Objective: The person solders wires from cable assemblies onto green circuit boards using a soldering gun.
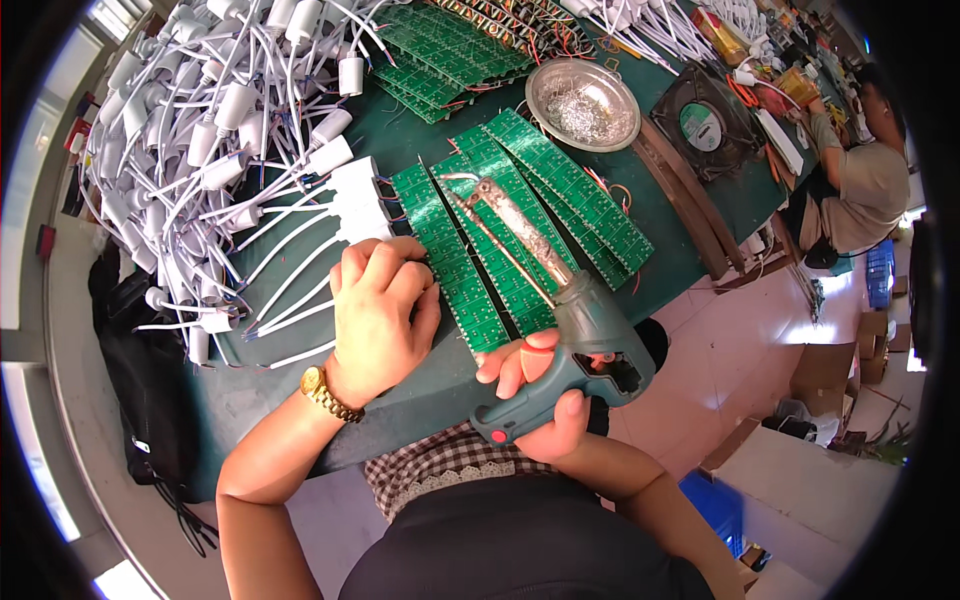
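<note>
In my right hand (555, 432) is a green soldering gun (603, 325), gripped by its handle with a finger at the orange trigger. Its long metal barrel reaches up and left over the green circuit boards (450, 255), with the bent tip above their far part. My left hand (385, 315), a gold watch on its wrist, is closed at the left edge of the boards, just below a row of white plastic housings (358, 200) with white cables. Whatever its curled fingers pinch is hidden beneath them. Thin wires run between the housings and the nearest board.
A heap of white cabled sockets (230, 110) fills the table's left side. Beyond the boards stand a metal bowl (580, 105) with silvery scraps, more stacked boards (440, 50), a black fan (705, 125) and brown bars (690, 200). Another person (865, 190) sits at the right.
</note>
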The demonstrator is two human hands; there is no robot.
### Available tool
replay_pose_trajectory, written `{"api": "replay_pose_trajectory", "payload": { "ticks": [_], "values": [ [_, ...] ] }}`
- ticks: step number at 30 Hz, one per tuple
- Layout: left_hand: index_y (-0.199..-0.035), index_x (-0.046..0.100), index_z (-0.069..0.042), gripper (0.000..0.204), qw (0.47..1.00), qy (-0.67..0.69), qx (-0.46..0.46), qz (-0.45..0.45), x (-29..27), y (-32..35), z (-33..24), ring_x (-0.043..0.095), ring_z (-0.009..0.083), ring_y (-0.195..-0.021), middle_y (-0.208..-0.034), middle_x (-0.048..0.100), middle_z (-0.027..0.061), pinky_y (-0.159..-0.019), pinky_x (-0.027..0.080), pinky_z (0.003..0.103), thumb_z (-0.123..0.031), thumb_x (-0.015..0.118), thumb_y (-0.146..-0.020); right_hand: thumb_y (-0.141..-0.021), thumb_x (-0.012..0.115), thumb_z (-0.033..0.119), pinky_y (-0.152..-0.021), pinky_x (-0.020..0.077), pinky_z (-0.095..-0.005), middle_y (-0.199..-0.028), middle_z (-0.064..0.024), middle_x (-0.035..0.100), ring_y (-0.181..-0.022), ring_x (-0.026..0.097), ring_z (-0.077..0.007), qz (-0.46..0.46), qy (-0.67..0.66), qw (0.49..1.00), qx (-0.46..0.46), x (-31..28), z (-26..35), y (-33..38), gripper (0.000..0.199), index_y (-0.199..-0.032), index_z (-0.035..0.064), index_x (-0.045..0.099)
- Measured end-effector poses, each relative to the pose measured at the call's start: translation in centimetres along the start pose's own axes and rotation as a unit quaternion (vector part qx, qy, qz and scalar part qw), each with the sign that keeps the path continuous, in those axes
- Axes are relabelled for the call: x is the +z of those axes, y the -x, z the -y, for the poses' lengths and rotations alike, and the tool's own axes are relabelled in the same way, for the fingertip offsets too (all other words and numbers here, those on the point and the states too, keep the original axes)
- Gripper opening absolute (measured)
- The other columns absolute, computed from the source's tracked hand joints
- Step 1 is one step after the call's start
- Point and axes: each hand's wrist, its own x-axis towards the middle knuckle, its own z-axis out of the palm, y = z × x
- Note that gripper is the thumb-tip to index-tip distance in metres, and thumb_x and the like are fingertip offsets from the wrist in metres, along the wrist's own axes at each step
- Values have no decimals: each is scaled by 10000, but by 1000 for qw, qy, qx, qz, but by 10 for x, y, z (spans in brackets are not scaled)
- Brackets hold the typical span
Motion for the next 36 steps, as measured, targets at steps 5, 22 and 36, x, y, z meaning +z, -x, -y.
{"api": "replay_pose_trajectory", "payload": {
  "ticks": [5,22,36],
  "values": [
    [-811,585,-75,184,999,21,-37,1,0,6,5,505,297,-992,-1120,600,63,-859,375,424,-3,695,-683,-942,547,515,-827,498,-431,-942,-118,563,-855,589,-258,71,45,996,23,-12,30,6,616,-1312,63,352],
    [-724,599,-77,159,999,34,-20,-32,2,2,8,548,262,-929,-1070,653,34,-783,408,379,-1,690,-618,-821,647,597,-599,473,-287,-860,-79,582,-708,578,-150,62,387,891,229,-85,41,67,648,-1070,11,528],
    [-746,604,-77,169,999,12,-16,-34,3,4,6,552,266,-938,-1087,646,33,-785,411,381,-7,705,-629,-825,662,464,-576,413,-243,-840,-55,586,-669,509,-86,115,393,897,167,-62,53,41,490,-1019,28,551]
  ]
}}
